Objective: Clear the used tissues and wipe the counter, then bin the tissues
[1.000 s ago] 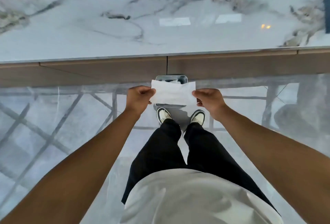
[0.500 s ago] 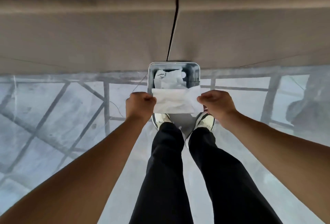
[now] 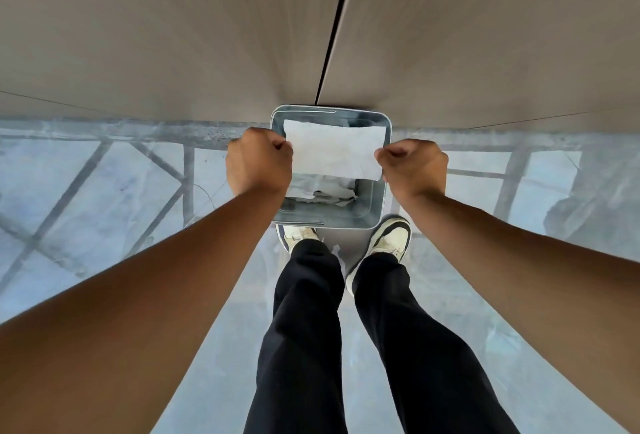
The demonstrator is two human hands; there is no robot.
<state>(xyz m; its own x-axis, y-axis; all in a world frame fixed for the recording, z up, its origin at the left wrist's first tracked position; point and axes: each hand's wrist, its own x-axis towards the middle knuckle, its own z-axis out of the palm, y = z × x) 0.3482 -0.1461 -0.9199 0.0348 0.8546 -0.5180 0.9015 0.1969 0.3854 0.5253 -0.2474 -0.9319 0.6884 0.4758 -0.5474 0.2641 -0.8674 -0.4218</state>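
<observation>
- Left hand point(image 3: 259, 163): clenched on the left edge of the tissue point(image 3: 334, 149), knuckles up, forearm reaching forward and down from the lower left of the view.
- Right hand point(image 3: 412, 167): clenched on the right edge of the same tissue, forearm reaching in from the lower right.
- Tissue: a flat white sheet, stretched taut between the two hands and held level over the open mouth of the bin point(image 3: 378, 207). It covers the far half of the opening. Whether it touches the far rim cannot be told.
- Bin: a grey rectangular container with rounded corners, standing on the floor point(image 3: 104, 191) against the base of the cabinet front point(image 3: 173, 35). Its far rim sits directly below the vertical dark seam point(image 3: 334, 28) between two cabinet panels.
- Bin contents: crumpled used tissues point(image 3: 322, 191) lie at the bottom, visible through the near half of the opening, below the held sheet.
- Person: stands just behind the near rim of the bin, in dark trousers point(image 3: 304, 329). The right shoe point(image 3: 389, 236) is beside the near right corner of the bin; the left shoe point(image 3: 299, 234) is partly hidden under the near rim.
- Floor: pale, glossy, with dark reflected lines.
</observation>
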